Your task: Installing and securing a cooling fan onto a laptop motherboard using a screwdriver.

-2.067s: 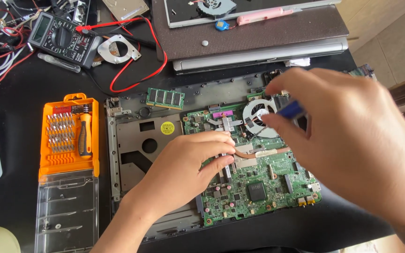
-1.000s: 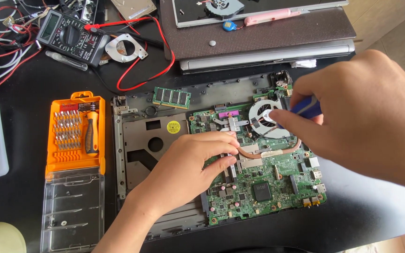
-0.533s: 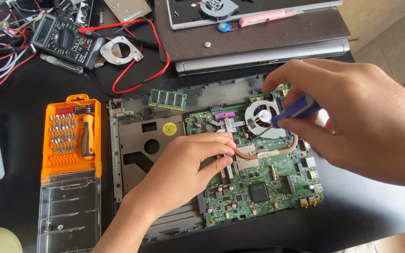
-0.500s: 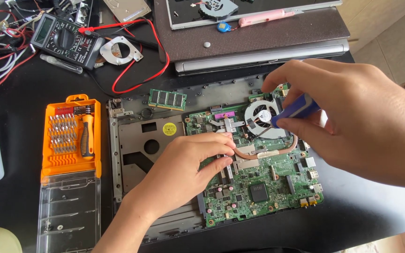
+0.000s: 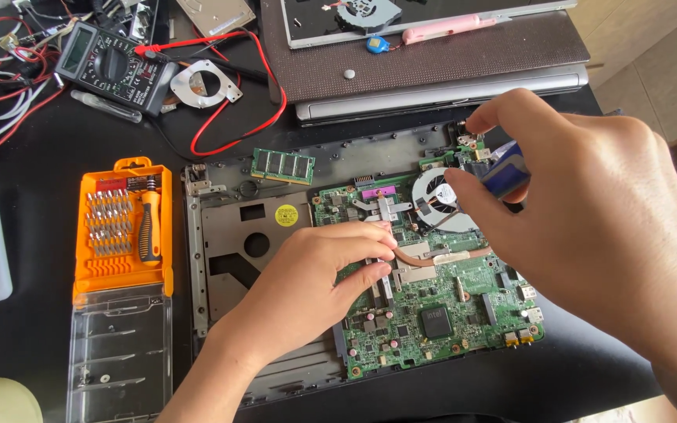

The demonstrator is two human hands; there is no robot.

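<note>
- Centrally, the green motherboard (image 5: 440,305) lay in the opened laptop base (image 5: 229,258) on the black table (image 5: 33,133), with its upper face fully exposed.
- The left hand (image 5: 307,290) rested flat on the board's left half; its fingers were extended and close together, with the fingertips (image 5: 378,243) pressing near the copper heat pipe (image 5: 432,257). It gripped nothing.
- The right hand (image 5: 589,211) was closed around a blue-handled screwdriver (image 5: 505,174), held above the cooling fan (image 5: 436,196) at the board's upper right. The tool tip was hidden behind the fingers, so the screw being addressed could not be identified.
- Judged progress: the covers were already off, and a memory module (image 5: 283,166) lay loose on the upper edge of the base. The fan and heat pipe remained mounted, so the board itself had not yet been freed.
- An orange bit set (image 5: 123,227) stood open to the left of the base, with its clear lid (image 5: 117,352) folded toward the viewer.
- A multimeter (image 5: 111,66) with red leads (image 5: 229,117) lay at the far left; a closed laptop (image 5: 432,70) sat beyond the base.
</note>
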